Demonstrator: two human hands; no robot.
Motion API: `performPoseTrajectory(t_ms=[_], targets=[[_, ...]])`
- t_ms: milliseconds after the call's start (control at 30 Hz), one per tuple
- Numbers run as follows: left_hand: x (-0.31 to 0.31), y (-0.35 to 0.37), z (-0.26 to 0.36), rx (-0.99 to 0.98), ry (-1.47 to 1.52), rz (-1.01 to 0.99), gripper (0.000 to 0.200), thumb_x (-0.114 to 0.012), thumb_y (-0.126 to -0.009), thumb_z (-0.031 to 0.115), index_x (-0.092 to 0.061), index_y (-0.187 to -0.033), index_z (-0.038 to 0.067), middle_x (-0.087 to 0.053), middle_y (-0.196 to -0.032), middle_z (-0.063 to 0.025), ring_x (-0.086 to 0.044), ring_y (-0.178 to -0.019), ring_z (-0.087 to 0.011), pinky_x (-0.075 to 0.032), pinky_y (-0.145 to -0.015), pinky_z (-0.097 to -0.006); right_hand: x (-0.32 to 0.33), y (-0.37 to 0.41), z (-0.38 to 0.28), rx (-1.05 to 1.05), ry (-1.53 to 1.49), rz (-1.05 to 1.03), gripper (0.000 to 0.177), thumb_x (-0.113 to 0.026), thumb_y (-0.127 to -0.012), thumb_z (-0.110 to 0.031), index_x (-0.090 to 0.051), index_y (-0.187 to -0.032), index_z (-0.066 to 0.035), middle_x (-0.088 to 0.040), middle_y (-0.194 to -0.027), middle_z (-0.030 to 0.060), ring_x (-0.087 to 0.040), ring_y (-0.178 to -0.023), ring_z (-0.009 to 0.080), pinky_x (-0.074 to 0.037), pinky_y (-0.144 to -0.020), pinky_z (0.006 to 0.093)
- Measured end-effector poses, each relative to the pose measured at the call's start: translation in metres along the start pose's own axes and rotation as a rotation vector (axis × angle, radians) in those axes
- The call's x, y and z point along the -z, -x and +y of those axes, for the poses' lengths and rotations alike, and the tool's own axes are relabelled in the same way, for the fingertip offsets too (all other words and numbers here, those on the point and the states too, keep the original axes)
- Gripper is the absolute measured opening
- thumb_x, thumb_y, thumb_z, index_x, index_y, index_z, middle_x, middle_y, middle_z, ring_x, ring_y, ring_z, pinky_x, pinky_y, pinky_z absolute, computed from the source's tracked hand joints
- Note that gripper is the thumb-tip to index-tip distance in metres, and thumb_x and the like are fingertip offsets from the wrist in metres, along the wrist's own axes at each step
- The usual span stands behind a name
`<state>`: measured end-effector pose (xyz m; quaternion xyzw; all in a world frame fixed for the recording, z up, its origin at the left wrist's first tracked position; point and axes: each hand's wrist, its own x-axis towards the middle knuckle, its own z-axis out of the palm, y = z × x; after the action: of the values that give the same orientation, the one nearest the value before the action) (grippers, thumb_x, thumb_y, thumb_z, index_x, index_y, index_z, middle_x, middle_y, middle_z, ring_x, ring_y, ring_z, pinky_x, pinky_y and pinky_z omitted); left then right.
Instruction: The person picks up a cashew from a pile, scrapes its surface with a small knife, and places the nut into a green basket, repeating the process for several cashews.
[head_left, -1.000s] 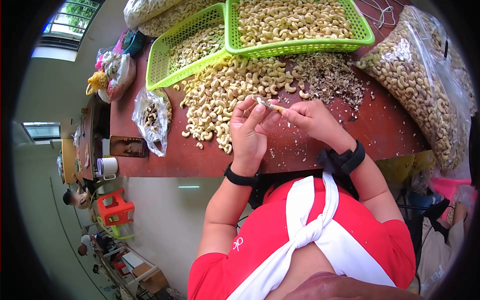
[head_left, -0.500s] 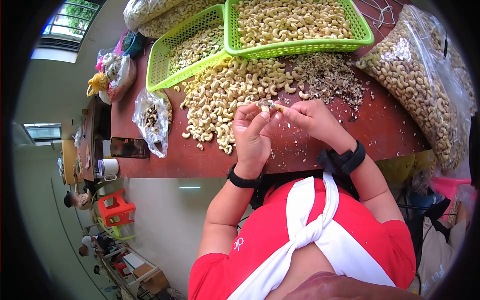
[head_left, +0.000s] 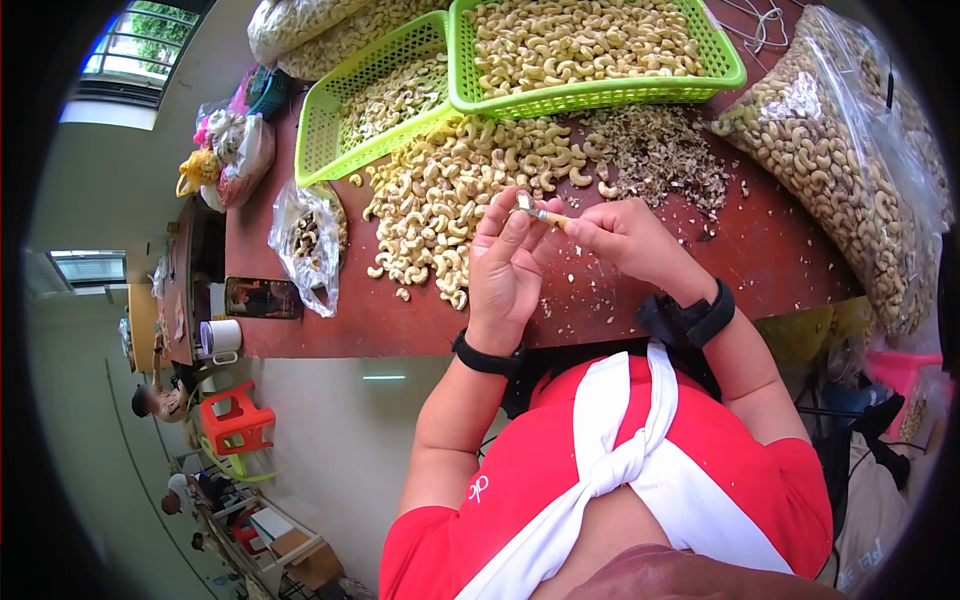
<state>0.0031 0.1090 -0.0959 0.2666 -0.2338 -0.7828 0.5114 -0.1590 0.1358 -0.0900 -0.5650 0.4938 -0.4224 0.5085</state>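
Observation:
My right hand (head_left: pixel 628 238) grips the wooden handle of a small hand tool (head_left: pixel 554 218), whose short metal tip points left. That tip reaches my left hand (head_left: pixel 508 262), whose thumb and fingertips are pinched together beside it. Between those fingers is a cashew nut, mostly hidden by them and the bright tip. Just beyond both hands lies a loose heap of pale cashew nuts (head_left: pixel 440 205). To its right spreads a pile of brown peelings and crumbs (head_left: pixel 660 160).
Two green baskets (head_left: pixel 600 96) (head_left: pixel 322 168) of cashews stand behind the heap. A large clear bag of nuts (head_left: pixel 810 150) leans at right. On the left lie a small plastic bag (head_left: pixel 308 240), a phone (head_left: pixel 262 298) and a mug (head_left: pixel 218 338). Other people are far left.
My left fingers have shifted slightly up and apart from the tool's handle, showing more of its metal shank. The right hand has barely moved.

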Motion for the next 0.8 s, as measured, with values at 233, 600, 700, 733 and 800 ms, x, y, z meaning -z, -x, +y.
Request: performPoseTrajectory(t_ms=[233, 600, 700, 733, 800], targets=[[0.0063, -0.0015, -0.0026, -0.012, 0.033, -0.029, 0.022, -0.055, -0.08, 0.005, -0.049, -0.101, 0.007, -0.057, -0.095, -0.0124, -0.055, -0.097, -0.0259, -0.052, -0.076, -0.0361, -0.0002, 0.0003, -0.0021, 0.021, -0.011, -0.025, 0.033, -0.055, -0.082, -0.028, -0.058, -0.067, 0.001, -0.046, -0.049, -0.0011, -0.04, -0.049, 0.0035, -0.033, -0.043, 0.0226], [0.0084, 0.0008, -0.0019, -0.1, 0.016, -0.046, 0.02, -0.055, -0.08, 0.003, -0.052, -0.1, 0.008, -0.058, -0.095, -0.0121, -0.056, -0.095, -0.0249, -0.053, -0.075, -0.0376, 0.0001, -0.0023, -0.0033, 0.023, 0.041, -0.041, 0.034, -0.055, -0.082, -0.03, -0.06, -0.069, 0.001, -0.047, -0.049, 0.0005, -0.043, -0.046, 0.0048, -0.034, -0.041, 0.0234], [0.0069, 0.0015, -0.001, -0.1, 0.032, -0.069, 0.022, -0.055, -0.079, 0.002, -0.053, -0.1, 0.008, -0.058, -0.095, -0.0125, -0.056, -0.095, -0.0253, -0.052, -0.076, -0.038, 0.0004, -0.0026, -0.0023, 0.033, 0.06, -0.032, 0.034, -0.055, -0.082, -0.03, -0.06, -0.069, 0.001, -0.047, -0.049, 0.0004, -0.043, -0.046, 0.0048, -0.034, -0.041, 0.0234], [0.0069, 0.0016, -0.0011, -0.1, 0.032, -0.069, 0.022, -0.055, -0.079, 0.002, -0.053, -0.1, 0.008, -0.058, -0.095, -0.0125, -0.056, -0.095, -0.0253, -0.052, -0.076, -0.038, 0.0003, -0.0025, -0.002, 0.034, 0.06, -0.031, 0.034, -0.055, -0.082, -0.03, -0.06, -0.069, 0.001, -0.047, -0.049, 0.0004, -0.043, -0.046, 0.0048, -0.034, -0.041, 0.0234], [0.0069, 0.002, -0.001, -0.102, 0.026, -0.079, 0.023, -0.055, -0.079, 0.001, -0.053, -0.101, 0.009, -0.058, -0.096, -0.0129, -0.056, -0.095, -0.0253, -0.052, -0.077, -0.0381, 0.0, -0.0023, -0.0015, 0.019, 0.041, -0.033, 0.034, -0.055, -0.081, -0.03, -0.06, -0.07, 0.001, -0.047, -0.048, 0.0002, -0.042, -0.047, 0.0048, -0.034, -0.042, 0.0233]])
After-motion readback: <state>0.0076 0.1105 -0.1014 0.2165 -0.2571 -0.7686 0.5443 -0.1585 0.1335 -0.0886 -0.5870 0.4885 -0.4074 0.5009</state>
